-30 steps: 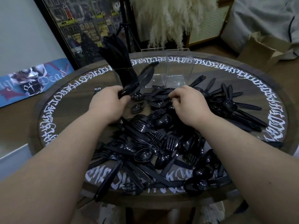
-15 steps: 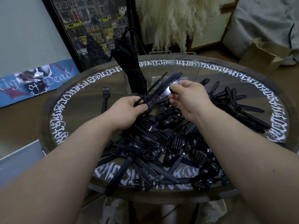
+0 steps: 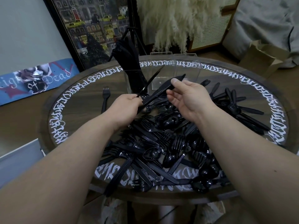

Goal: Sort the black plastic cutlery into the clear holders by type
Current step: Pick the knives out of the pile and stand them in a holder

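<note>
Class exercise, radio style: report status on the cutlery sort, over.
Left hand grips a bunch of knives; right hand pinches their tips. Left clear holder holds cutlery; the other holders look empty. Mixed pile unsorted. Path clear.

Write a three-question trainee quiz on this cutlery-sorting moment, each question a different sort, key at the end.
1. True or false: the left hand grips a bundle of black knives.
2. Multiple choice: the lone fork lying apart from the pile sits (A) left of the hands, (B) right of the hands, (C) inside a holder.
3. Fill in: of the clear holders, the left holder already stands full of black cutlery, while the middle holder and the right holder look ____.

Key: 1 true; 2 A; 3 empty.
</note>
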{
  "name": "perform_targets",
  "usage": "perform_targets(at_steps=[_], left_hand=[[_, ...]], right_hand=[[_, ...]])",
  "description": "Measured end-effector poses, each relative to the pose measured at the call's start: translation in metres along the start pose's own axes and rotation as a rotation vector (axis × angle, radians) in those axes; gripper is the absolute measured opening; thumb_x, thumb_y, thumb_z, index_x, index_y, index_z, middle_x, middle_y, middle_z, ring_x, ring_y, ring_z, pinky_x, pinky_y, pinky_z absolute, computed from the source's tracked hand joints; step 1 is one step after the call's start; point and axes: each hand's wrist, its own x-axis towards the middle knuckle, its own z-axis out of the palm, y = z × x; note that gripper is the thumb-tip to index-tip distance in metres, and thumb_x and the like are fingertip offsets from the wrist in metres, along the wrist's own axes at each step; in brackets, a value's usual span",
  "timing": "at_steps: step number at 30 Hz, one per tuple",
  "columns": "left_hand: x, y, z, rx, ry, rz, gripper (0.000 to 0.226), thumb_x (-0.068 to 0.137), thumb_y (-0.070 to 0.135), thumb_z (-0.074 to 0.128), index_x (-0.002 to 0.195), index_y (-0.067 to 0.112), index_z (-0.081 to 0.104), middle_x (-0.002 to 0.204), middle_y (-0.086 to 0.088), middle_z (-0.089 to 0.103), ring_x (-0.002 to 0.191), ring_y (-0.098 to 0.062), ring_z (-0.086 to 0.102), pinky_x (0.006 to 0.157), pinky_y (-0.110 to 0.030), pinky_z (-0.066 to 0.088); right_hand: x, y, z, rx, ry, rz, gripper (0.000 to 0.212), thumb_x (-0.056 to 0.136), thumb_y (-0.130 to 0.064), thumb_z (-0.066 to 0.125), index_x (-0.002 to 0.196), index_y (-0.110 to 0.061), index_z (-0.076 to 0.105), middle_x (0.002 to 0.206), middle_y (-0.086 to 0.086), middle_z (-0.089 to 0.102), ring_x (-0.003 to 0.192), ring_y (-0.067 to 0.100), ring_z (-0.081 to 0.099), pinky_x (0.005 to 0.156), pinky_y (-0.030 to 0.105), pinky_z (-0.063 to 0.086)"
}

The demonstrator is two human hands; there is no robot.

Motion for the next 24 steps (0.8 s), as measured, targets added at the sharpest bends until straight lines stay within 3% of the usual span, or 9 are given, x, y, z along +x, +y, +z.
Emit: perform_targets(at_steps=[5,7,9,11,14,16,19,24], left_hand=[[-0.001,0.001,0.004,0.14,-0.028,0.007,0.029,0.091,0.016,0.041,0.063,0.015,0.051,0.041,0.01,0.038,0.038,-0.009,0.031,0.038,-0.021,0.026],[-0.001,0.002,0.005,0.15,-0.032,0.016,0.029,0.09,0.019,0.039,0.063,0.015,0.048,0.048,0.006,0.04,0.047,-0.014,0.033,0.046,-0.026,0.026],[-0.001,0.003,0.004,0.146,-0.017,0.02,0.031,0.092,0.025,0.037,0.065,0.014,0.048,0.057,0.001,0.044,0.056,-0.018,0.037,0.053,-0.03,0.028],[-0.001,0.003,0.004,0.159,-0.001,0.053,0.038,0.095,0.032,0.036,0.072,0.007,0.052,0.067,-0.008,0.051,0.066,-0.025,0.044,0.061,-0.035,0.035],[0.001,-0.002,0.005,0.205,0.048,0.156,0.041,0.099,0.037,0.04,0.091,0.0,0.056,0.086,-0.02,0.06,0.081,-0.032,0.053,0.076,-0.04,0.044],[0.003,-0.004,0.006,0.221,0.063,0.194,0.033,0.1,0.031,0.042,0.094,0.001,0.055,0.085,-0.019,0.061,0.078,-0.029,0.056,0.072,-0.037,0.045],[0.004,-0.006,0.006,0.152,0.01,0.194,0.027,0.101,0.026,0.041,0.089,0.006,0.055,0.074,-0.006,0.059,0.056,-0.007,0.055,0.056,-0.018,0.043],[0.006,-0.008,0.007,0.185,-0.022,0.219,0.035,0.102,0.026,0.039,0.078,0.008,0.055,0.064,0.002,0.05,0.057,-0.013,0.043,0.062,-0.029,0.036]], right_hand=[[0.002,0.0,0.0,-0.005,-0.02,0.015,0.011,0.088,-0.008,0.064,0.098,-0.005,0.061,0.094,0.013,0.06,0.062,0.013,0.059,0.056,0.022,0.051],[0.001,-0.002,0.0,0.001,-0.022,0.005,0.002,0.088,-0.007,0.063,0.088,-0.007,0.061,0.081,0.008,0.062,0.061,0.013,0.058,0.057,0.022,0.05],[0.0,-0.004,0.0,-0.001,-0.026,-0.014,0.01,0.089,-0.007,0.063,0.08,-0.01,0.059,0.064,0.001,0.06,0.059,0.012,0.056,0.057,0.022,0.05],[-0.002,-0.003,0.0,-0.017,-0.035,-0.031,0.013,0.089,-0.008,0.063,0.078,-0.011,0.057,0.059,-0.002,0.059,0.057,0.011,0.055,0.055,0.021,0.049],[-0.001,0.0,0.0,-0.072,-0.05,-0.049,0.014,0.091,-0.009,0.061,0.077,-0.011,0.058,0.069,0.004,0.062,0.052,0.009,0.053,0.052,0.02,0.047],[-0.001,0.001,0.0,-0.102,-0.054,-0.06,0.015,0.091,-0.009,0.061,0.076,-0.011,0.058,0.07,0.005,0.063,0.049,0.008,0.053,0.05,0.019,0.046],[-0.002,0.001,0.001,-0.129,-0.049,-0.077,0.018,0.091,-0.009,0.061,0.073,-0.011,0.058,0.068,0.005,0.064,0.048,0.008,0.053,0.049,0.019,0.046],[-0.002,0.001,0.002,-0.201,-0.045,-0.099,0.016,0.091,-0.007,0.06,0.075,-0.011,0.059,0.06,0.001,0.063,0.045,0.007,0.048,0.05,0.02,0.042]])
